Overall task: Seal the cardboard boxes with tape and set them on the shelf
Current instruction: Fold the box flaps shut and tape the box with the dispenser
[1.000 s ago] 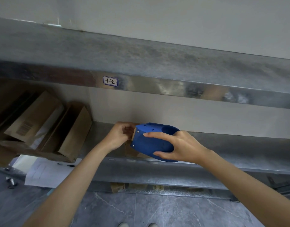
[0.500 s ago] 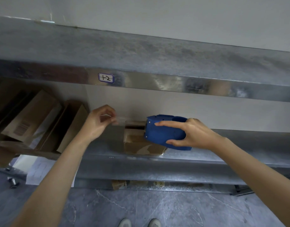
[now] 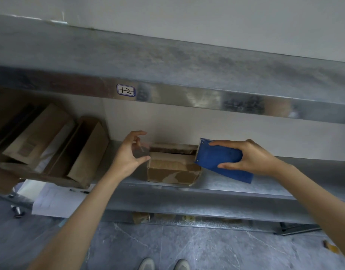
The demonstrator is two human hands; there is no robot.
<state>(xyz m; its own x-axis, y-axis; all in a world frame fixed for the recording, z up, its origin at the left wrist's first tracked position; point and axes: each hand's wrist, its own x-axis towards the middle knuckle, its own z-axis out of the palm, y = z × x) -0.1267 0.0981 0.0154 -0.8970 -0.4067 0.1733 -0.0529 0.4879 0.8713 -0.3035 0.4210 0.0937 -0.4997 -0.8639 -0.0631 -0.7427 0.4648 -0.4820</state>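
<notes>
Left hand (image 3: 128, 152) pinches the clear tape (image 3: 141, 151), right hand (image 3: 247, 157) grips the blue tape dispenser (image 3: 220, 158); the next move is probably lowering it onto the cardboard box (image 3: 171, 168) seam.

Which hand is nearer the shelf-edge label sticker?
Left. The left hand, pinching tape, is almost straight below the label sticker; the right hand, gripping the blue dispenser, is farther right.

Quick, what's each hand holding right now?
Left hand: pinches the clear tape end.
Right hand: grips the blue tape dispenser.
</notes>
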